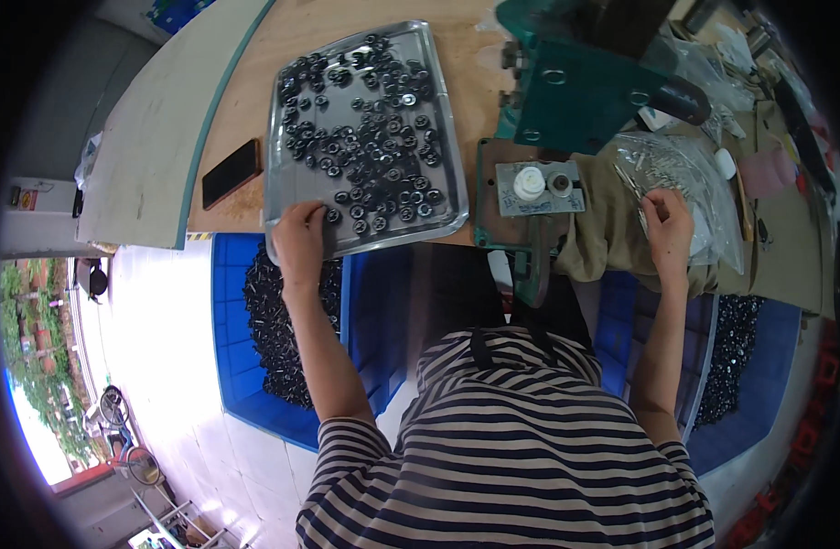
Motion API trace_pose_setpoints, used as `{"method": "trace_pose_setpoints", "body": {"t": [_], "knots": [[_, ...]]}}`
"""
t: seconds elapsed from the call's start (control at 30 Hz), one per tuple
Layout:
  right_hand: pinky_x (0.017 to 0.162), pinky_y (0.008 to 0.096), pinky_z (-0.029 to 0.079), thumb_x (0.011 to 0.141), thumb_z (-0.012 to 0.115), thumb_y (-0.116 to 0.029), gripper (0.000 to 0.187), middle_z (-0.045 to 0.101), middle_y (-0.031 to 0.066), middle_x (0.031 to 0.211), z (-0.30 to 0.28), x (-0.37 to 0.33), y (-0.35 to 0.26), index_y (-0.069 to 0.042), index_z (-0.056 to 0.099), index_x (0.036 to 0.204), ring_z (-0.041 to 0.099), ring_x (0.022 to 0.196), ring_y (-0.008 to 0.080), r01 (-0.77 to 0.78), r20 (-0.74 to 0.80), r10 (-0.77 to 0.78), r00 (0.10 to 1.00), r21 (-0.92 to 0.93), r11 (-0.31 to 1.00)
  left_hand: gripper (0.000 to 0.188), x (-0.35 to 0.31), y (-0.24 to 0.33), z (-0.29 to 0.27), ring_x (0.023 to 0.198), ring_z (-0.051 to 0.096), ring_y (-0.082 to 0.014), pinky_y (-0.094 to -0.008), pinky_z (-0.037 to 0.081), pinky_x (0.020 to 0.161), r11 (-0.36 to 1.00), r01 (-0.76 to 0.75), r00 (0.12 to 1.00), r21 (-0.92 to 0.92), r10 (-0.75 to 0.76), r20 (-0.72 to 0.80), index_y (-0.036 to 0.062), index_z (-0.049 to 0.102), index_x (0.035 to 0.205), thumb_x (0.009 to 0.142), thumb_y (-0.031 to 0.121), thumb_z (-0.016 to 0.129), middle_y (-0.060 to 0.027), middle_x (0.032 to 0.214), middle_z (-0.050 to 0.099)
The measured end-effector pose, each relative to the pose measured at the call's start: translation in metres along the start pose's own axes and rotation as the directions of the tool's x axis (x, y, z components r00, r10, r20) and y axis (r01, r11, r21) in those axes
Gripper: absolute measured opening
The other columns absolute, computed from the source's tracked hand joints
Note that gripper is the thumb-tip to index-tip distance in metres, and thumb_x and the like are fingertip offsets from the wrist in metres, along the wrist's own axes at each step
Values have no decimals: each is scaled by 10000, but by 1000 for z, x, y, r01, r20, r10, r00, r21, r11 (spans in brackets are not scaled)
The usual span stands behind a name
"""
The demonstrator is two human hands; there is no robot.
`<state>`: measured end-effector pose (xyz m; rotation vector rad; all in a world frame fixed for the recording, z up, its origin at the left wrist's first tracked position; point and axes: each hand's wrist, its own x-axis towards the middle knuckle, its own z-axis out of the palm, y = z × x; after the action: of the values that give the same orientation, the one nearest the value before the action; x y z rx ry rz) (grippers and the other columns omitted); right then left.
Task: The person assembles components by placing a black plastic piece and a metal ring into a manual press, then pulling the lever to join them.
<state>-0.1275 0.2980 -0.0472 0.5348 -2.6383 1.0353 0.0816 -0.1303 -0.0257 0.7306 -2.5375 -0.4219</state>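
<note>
At the near left corner of a metal tray (pixel 453 174), my left hand (pixel 299 245) has its fingers closed, the tips against a small black wheel (pixel 333 216). Many such black wheels with shiny centres lie loose in the tray. My right hand (pixel 669 233) is over a clear plastic bag (pixel 717 206) of small metal pins (pixel 662 169). Its thumb and fingers are pinched together, and whatever is between them is too small to make out. Between my hands stands a green press (pixel 576 101). On its metal block (pixel 530 203) sit a white round piece (pixel 530 183) and a darker round post (pixel 560 184).
A phone (pixel 231 174) lies left of the tray. Below the table edge, blue bins (pixel 232 366) on both sides hold dark small parts (pixel 278 329). Brown-green cloth (pixel 592 215) lies beside the press. Tools and plastic bags crowd the far right.
</note>
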Motion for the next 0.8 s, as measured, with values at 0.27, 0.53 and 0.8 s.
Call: {"method": "trace_pose_setpoints", "body": {"t": [0.27, 0.53, 0.8], "knots": [[624, 200, 444, 851, 583, -18, 71, 596, 9, 798, -3, 5, -16, -10, 591, 921, 556, 686, 65, -161, 15, 184, 983, 557, 815, 97, 5, 50, 2, 639, 583, -106, -235, 462, 606, 880, 184, 983, -438, -166, 79, 21, 666, 887, 810, 78, 649, -44, 723, 644], [657, 192, 461, 833, 592, 26, 157, 591, 9, 824, 6, 1, -72, -8, 609, 985, 559, 725, 61, -227, 238, 54, 970, 799, 557, 87, -3, 193, 43, 629, 532, -96, -223, 427, 583, 713, -152, 930, -685, 338, 147, -7, 652, 884, 802, 20, 641, -47, 734, 569], [673, 195, 468, 839, 594, 18, 146, 604, 23, 846, 12, 4, -87, -2, 608, 984, 571, 745, 67, -196, 244, -2, 970, 783, 591, 124, -2, 203, 45, 579, 528, -140, -265, 432, 556, 806, -413, 885, -424, 465, 22, -14, 650, 894, 785, 44, 661, -80, 688, 544]]}}
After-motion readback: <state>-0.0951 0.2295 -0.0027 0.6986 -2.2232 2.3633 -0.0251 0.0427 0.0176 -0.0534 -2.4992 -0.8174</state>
